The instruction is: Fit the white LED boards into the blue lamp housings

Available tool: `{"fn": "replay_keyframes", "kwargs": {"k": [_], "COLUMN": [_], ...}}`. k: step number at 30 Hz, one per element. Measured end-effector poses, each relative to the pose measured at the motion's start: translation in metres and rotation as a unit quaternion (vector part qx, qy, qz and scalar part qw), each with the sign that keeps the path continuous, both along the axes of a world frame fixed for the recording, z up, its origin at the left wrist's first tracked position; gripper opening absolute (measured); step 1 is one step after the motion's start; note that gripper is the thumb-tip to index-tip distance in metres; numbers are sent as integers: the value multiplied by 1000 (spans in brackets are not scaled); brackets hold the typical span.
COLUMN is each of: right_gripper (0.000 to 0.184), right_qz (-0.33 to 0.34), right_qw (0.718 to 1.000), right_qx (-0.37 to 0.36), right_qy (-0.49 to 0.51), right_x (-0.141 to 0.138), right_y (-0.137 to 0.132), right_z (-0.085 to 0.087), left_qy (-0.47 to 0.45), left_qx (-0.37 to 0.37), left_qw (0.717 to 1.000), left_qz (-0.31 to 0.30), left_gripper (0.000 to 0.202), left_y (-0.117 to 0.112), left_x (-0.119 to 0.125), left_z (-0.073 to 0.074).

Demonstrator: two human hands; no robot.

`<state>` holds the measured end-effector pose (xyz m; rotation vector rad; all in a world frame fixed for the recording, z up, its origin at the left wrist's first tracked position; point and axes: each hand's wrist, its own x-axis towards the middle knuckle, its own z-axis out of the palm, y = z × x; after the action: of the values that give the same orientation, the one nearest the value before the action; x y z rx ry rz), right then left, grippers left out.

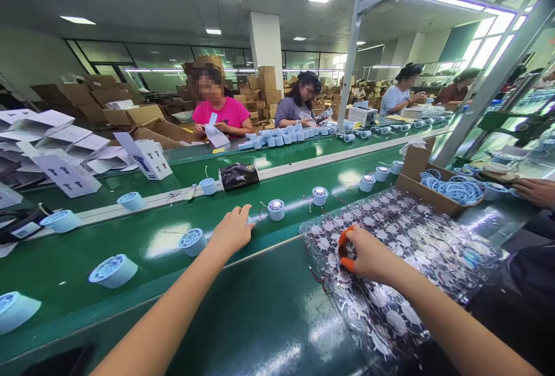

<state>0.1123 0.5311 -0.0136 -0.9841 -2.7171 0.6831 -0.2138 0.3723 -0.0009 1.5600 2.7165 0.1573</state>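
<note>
Gripping an orange-handled tool (346, 250) in my closed right hand (370, 254), I hold it low over a clear plastic sheet (451, 254) packed with round white discs (403, 241) trailing red wires. My fingers hide the rest of the tool. My right forearm reaches in from the near right. My left arm stretches forward from the near left, and my left hand (232, 231) is open and empty, palm down, its fingers just beside a pale blue round housing (276, 212) with a lit top on the green conveyor belt (130, 237). More housings (193, 242) sit along the belt to the left and right. Farther right, a cardboard box (427, 182) holds blue coils (453, 191), and another person's hand (535, 192) comes in at the right edge. Co-workers (299, 101) sit at the far side of the belts.
</note>
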Motion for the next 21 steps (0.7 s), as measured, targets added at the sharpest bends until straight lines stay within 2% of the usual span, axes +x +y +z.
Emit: {"fn": "replay_keyframes", "kwargs": {"k": [2,5,8,10,12,17,19,21], "right_gripper": [23,23,27,21,21,42,42,42], "right_qz": [-4,-19,-8,19,37,32,25,12], "right_qw": [1000,1000,1000,1000,999,999,998,998], "right_qx": [4,0,8,3,-8,-27,-28,-27], "right_qy": [5,7,5,8,0,-34,-51,-62], "right_x": [-2,-4,-6,-5,-4,1,2,1], "right_y": [0,-3,-5,-6,-6,-6,-7,-9], "right_z": [0,-1,-1,-2,-4,-4,-3,-1], "left_qy": [16,-7,-60,-90,-118,-211,-277,-361], "left_qx": [46,89,129,162,188,227,237,238], "left_qw": [999,993,981,973,967,949,931,901], "left_qz": [-7,-77,-135,-140,-128,-59,-20,20], "left_gripper": [49,37,42,43,36,27,23,21], "left_y": [-23,-48,-61,-63,-63,-55,-52,-50], "left_x": [16,46,67,74,76,72,68,64], "left_z": [-2,-12,-25,-29,-30,-27,-29,-34]}}
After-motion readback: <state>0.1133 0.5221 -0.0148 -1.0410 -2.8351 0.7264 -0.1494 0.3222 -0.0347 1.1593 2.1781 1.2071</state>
